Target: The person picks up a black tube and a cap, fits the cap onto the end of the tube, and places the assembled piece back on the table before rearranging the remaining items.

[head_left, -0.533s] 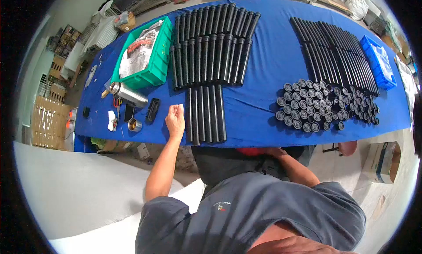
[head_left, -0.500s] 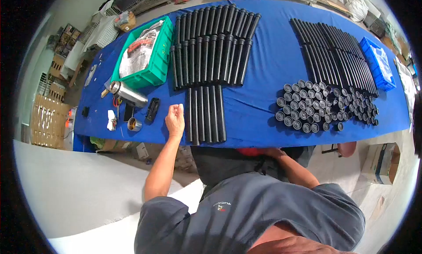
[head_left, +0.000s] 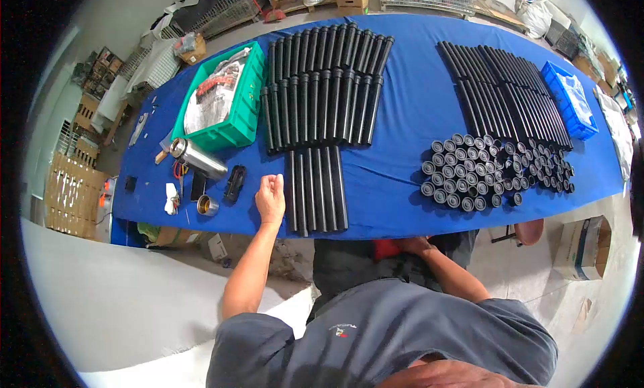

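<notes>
My left hand rests on the blue cloth near the table's front edge, its fingers loosely curled with nothing visible in them. Just right of it lies a row of several plain black tubes. Beyond them are two rows of black tubes with collared ends. My right hand is low by my lap, below the table edge, against a red thing that looks like cloth. Its fingers are mostly hidden, so I cannot see whether it grips the red thing.
Left of the tubes are a green crate, a steel flask, a metal cup and a black object. On the right lie round black caps, thinner black tubes and a blue basket.
The view has tilted up slightly, so the table sits lower in it. My left hand stays beside the plain tubes and my right hand stays by the red thing.
</notes>
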`<action>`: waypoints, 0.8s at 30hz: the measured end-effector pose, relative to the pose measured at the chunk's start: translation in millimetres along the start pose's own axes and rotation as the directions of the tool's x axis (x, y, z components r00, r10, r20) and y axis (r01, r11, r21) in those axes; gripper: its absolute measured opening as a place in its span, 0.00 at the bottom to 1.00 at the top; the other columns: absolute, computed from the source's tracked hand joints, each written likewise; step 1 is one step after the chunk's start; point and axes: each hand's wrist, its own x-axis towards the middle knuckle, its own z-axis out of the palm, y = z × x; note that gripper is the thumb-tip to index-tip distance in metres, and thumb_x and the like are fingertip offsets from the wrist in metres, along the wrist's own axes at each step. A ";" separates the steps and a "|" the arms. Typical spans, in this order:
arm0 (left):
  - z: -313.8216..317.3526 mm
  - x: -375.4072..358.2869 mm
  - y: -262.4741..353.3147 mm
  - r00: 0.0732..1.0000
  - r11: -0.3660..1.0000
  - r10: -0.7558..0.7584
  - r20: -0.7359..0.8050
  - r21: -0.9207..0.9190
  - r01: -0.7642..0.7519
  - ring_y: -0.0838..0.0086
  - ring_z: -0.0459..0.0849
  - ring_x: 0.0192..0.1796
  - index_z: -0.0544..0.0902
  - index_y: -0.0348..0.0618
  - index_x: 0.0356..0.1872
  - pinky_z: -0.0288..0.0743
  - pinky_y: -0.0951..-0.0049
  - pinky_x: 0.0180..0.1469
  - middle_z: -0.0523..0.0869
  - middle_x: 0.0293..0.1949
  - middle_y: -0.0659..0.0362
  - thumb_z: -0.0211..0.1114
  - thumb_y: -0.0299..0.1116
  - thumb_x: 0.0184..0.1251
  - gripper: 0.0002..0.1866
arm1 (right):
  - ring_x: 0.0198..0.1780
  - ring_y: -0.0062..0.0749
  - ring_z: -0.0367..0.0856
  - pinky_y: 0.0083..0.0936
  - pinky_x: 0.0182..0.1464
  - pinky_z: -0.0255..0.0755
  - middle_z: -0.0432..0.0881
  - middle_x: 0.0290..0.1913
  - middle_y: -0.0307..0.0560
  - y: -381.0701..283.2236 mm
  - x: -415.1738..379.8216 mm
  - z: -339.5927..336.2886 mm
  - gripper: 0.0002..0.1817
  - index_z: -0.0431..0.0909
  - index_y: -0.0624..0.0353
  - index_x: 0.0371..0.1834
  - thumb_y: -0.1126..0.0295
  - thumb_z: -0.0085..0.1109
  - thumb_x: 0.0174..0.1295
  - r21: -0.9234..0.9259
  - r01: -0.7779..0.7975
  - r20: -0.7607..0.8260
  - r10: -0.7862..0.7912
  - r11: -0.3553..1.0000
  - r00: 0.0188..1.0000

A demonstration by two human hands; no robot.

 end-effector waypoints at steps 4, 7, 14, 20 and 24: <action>0.3 -1.6 4.4 0.999 0.999 0.040 -0.029 -0.013 -0.040 0.59 0.87 0.31 0.79 0.42 0.39 0.79 0.59 0.36 0.86 0.26 0.55 0.63 0.51 0.77 0.20 | 0.62 0.53 0.78 0.47 0.66 0.71 0.82 0.63 0.54 -10.1 3.7 -0.8 0.20 0.79 0.55 0.62 0.61 0.53 0.71 -0.336 0.190 -0.030 -0.212 0.922 0.977; -2.0 -0.9 7.9 1.000 1.000 0.012 0.012 0.023 -0.012 0.60 0.87 0.31 0.80 0.42 0.39 0.79 0.60 0.36 0.86 0.26 0.55 0.63 0.51 0.77 0.20 | 0.62 0.53 0.78 0.47 0.65 0.71 0.82 0.63 0.54 -14.6 5.3 -7.9 0.20 0.79 0.55 0.61 0.61 0.53 0.70 -0.274 0.185 0.041 -0.180 0.944 0.983; -2.8 -0.4 10.7 1.000 0.998 0.004 0.010 -0.062 -0.003 0.69 0.85 0.29 0.81 0.40 0.40 0.78 0.66 0.35 0.86 0.26 0.56 0.65 0.46 0.76 0.17 | 0.61 0.52 0.79 0.46 0.64 0.72 0.82 0.61 0.54 -21.7 18.7 -27.2 0.19 0.80 0.55 0.60 0.62 0.54 0.70 -0.086 0.085 0.117 -0.074 0.993 0.990; -3.7 -1.9 14.0 0.999 0.999 -0.038 0.038 -0.021 0.039 0.69 0.86 0.29 0.83 0.42 0.42 0.79 0.68 0.36 0.87 0.27 0.58 0.68 0.46 0.73 0.16 | 0.60 0.52 0.79 0.45 0.63 0.72 0.82 0.60 0.54 -36.6 12.7 -42.7 0.19 0.80 0.55 0.59 0.62 0.55 0.69 -0.004 0.029 0.158 -0.028 1.000 0.987; 0.1 -2.0 10.8 0.998 1.000 -0.025 0.059 0.013 0.025 0.66 0.88 0.32 0.83 0.44 0.43 0.80 0.65 0.38 0.88 0.29 0.58 0.66 0.48 0.74 0.17 | 0.60 0.51 0.80 0.45 0.62 0.73 0.83 0.59 0.55 -39.4 2.6 -47.5 0.18 0.80 0.55 0.59 0.62 0.56 0.69 0.036 -0.006 0.178 -0.001 0.999 0.984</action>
